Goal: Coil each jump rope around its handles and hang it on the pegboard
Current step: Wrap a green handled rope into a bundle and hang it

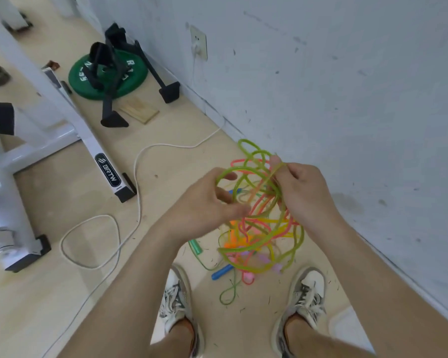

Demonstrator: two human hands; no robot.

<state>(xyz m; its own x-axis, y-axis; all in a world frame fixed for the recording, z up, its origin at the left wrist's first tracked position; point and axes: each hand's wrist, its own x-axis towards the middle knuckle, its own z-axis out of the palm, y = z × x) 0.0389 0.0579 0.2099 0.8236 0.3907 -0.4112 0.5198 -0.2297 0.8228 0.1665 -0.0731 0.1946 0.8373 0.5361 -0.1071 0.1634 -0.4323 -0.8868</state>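
Observation:
A tangle of jump ropes (261,228) in green, pink, yellow and orange hangs between my hands above the floor. My right hand (303,192) pinches green strands at the top of the tangle. My left hand (207,202) has its fingers curled through a green loop on the left side. Below, a blue handle (221,272), a green handle (195,246) and pink handles (248,276) lie on the floor between my shoes. No pegboard is in view.
A grey wall (347,99) runs along the right. A white cable (137,182) trails across the wooden floor from a wall socket (198,45). A white machine frame (62,120) stands at left, with a green weight plate (106,76) and a black stand behind.

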